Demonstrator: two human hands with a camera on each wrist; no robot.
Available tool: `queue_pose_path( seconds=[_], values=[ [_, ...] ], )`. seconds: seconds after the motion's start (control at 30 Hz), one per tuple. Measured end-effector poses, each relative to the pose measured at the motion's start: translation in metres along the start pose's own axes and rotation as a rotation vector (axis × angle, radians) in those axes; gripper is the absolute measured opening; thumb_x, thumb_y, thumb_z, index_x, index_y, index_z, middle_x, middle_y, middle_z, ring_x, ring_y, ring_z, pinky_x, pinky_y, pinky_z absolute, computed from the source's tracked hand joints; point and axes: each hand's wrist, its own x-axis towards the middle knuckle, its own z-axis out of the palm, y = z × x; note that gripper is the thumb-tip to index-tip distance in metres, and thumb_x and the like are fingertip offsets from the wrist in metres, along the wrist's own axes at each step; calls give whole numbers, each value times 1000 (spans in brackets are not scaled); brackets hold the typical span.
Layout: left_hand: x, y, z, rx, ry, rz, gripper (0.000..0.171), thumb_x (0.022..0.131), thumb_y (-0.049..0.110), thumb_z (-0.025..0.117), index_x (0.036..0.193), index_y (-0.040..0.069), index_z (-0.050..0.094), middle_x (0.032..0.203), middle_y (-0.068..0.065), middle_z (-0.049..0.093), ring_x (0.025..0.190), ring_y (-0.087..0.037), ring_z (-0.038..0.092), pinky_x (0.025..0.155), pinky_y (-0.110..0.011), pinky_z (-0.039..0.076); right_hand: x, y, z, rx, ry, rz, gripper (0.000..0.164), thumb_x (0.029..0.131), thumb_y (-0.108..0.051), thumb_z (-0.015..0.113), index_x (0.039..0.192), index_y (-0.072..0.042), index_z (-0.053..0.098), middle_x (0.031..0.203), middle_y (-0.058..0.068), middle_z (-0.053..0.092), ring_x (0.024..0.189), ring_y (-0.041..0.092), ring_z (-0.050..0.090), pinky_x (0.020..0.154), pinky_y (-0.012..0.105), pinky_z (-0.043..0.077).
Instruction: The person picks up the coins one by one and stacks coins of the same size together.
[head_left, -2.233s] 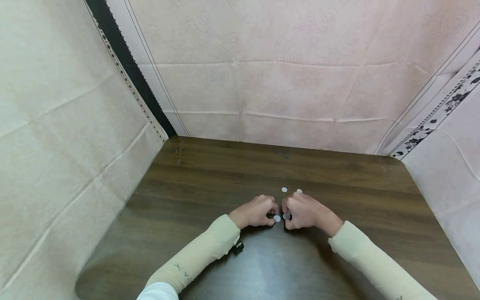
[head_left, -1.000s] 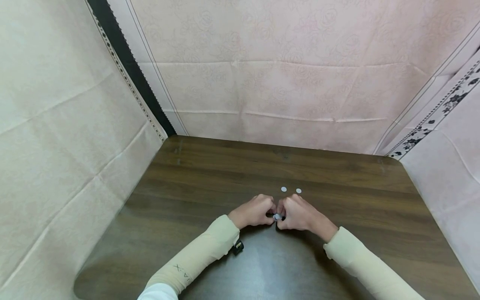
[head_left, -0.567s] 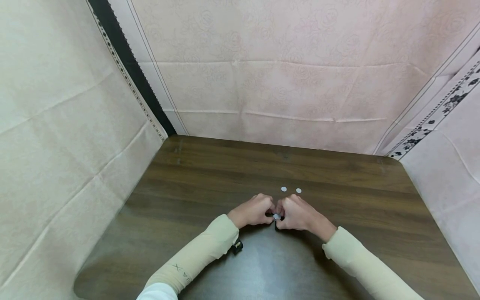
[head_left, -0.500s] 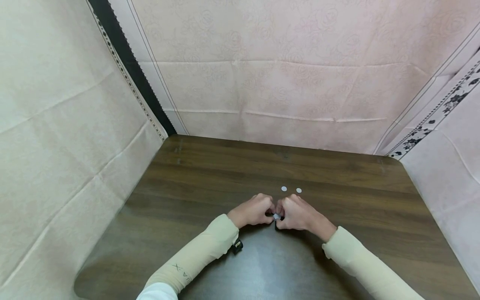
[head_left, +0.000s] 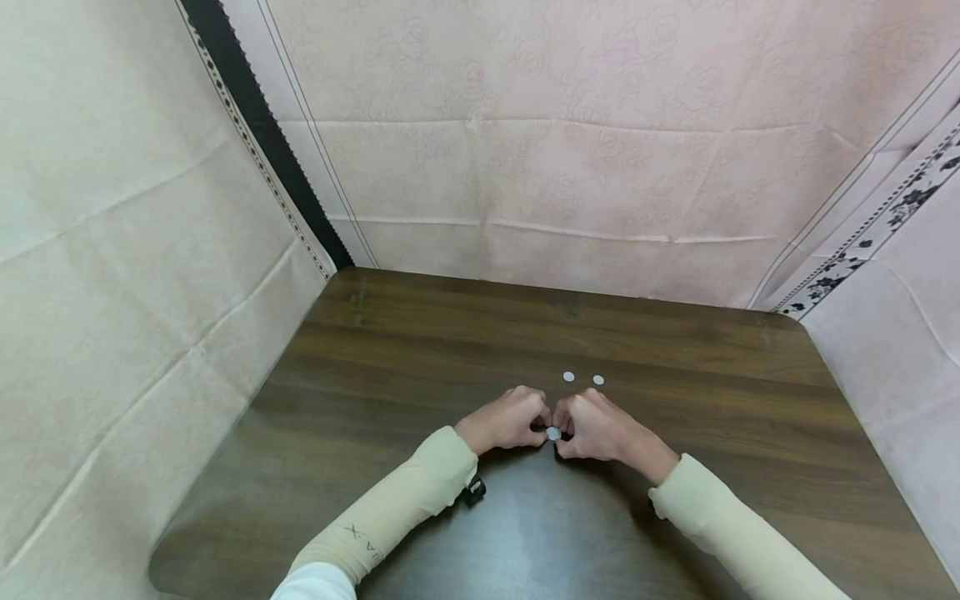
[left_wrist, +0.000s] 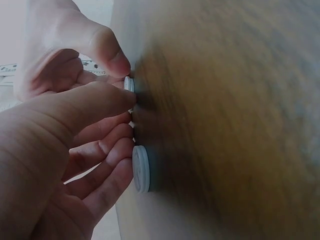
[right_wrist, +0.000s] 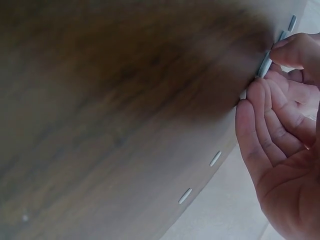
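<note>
Just front of the table's middle, my two hands meet at a small white round disc (head_left: 553,433). My left hand (head_left: 508,419) holds it from the left with curled fingers, thumb at its edge. From the right, my right hand (head_left: 600,425) pinches it between thumb and fingertips. The left wrist view shows this disc (left_wrist: 129,84) standing near the tabletop with both thumbs right at its edge. Beside the left fingertips is another white disc (left_wrist: 141,170) with a layered rim, hidden from the head view by the left hand.
Behind the hands, two more white discs (head_left: 568,377) lie apart on the brown wood table (head_left: 450,333). Pale patterned cloth (head_left: 570,167) hangs along the back and sides. A small black device (head_left: 475,492) sits under the left wrist.
My right hand has moved left with a disc, up to the disc at my left hand. The two discs now appear as one between the hands. Lately the right thumb has drawn slightly right.
</note>
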Motion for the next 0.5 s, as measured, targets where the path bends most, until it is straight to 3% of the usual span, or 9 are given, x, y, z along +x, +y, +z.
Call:
queue_pose_path(
  seconds=[0.5],
  values=[
    [0, 2, -1, -14, -8, -13, 4, 95, 13, 78, 92, 12, 81, 89, 2, 65, 78, -5, 53, 69, -16, 46, -1, 2, -1, 25, -17, -8, 12, 80, -8, 81, 90, -11, 75, 82, -5, 74, 76, 4, 69, 67, 19, 56]
  ],
)
